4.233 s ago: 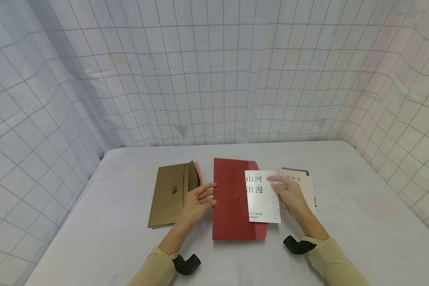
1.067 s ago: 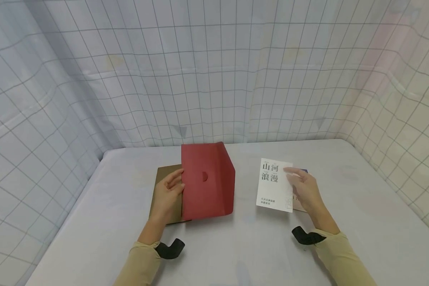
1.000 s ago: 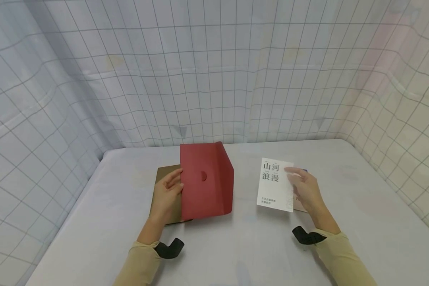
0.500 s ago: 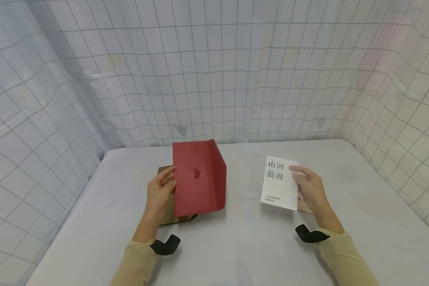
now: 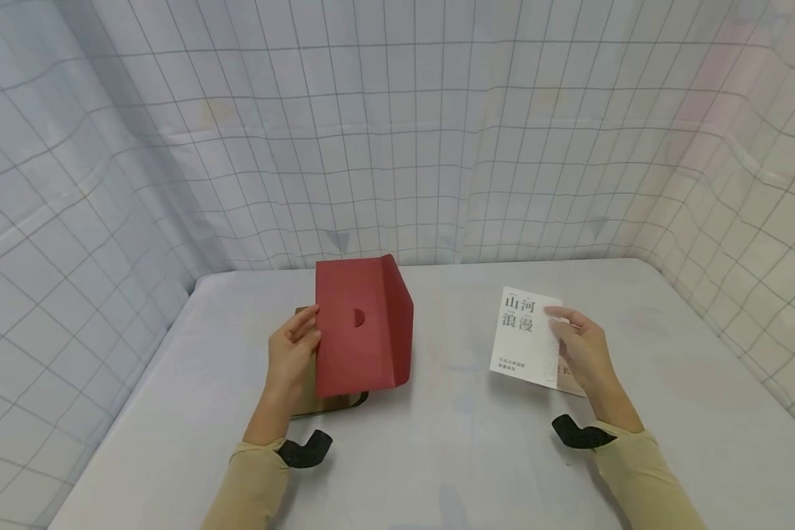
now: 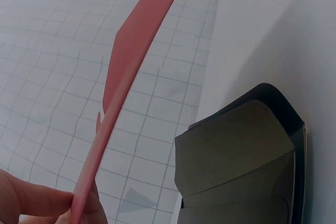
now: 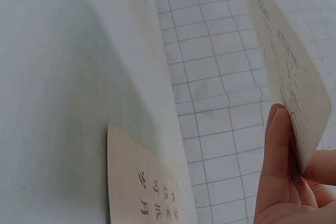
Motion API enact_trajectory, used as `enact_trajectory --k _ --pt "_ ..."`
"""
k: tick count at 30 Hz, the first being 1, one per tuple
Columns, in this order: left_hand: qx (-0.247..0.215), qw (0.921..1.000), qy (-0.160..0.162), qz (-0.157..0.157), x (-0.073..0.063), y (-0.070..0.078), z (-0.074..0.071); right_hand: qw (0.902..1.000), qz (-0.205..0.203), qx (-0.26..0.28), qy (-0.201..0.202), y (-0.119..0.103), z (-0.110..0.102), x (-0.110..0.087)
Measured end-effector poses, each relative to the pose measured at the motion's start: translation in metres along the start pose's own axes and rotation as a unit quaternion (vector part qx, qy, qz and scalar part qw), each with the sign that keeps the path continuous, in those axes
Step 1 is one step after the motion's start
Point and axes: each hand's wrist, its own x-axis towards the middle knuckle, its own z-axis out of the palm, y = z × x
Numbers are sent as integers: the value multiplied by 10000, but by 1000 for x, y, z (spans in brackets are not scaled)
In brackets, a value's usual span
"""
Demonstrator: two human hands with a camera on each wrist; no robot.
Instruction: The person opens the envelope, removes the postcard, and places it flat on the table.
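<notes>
My left hand [image 5: 291, 352] pinches the left edge of a red envelope [image 5: 351, 331], raised off the table with its flap standing out to the right. In the left wrist view the thumb and fingers grip the lower edge of the red envelope [image 6: 121, 87]. Beneath it lies a gold-brown envelope [image 5: 308, 390], mostly covered in the head view; its flap [image 6: 236, 145] shows in the left wrist view. A white card with printed characters [image 5: 525, 338] is pinched at its right edge by my right hand [image 5: 584, 350]. Handwriting-like lines mark the card's back [image 7: 289, 72].
Under the white card a pinkish card with red characters [image 5: 570, 379] lies on the white table [image 5: 450, 449]; the right wrist view shows its corner [image 7: 139, 182]. A white gridded curtain [image 5: 430, 147] surrounds the table at the back and sides.
The red envelope has been lifted from the table and carried left over the gold-brown envelope, its flap now raised. The white card has come away from it, moving right and tilting.
</notes>
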Motion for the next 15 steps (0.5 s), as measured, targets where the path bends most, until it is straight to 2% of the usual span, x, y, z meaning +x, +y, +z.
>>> enact_trajectory --k 5,15 --pt "53 10000 57 -34 2 1 -5 9999 42 119 33 1 -2 1" --pt "-52 9995 298 -125 9 -3 -14 9999 87 16 133 0 -3 3"
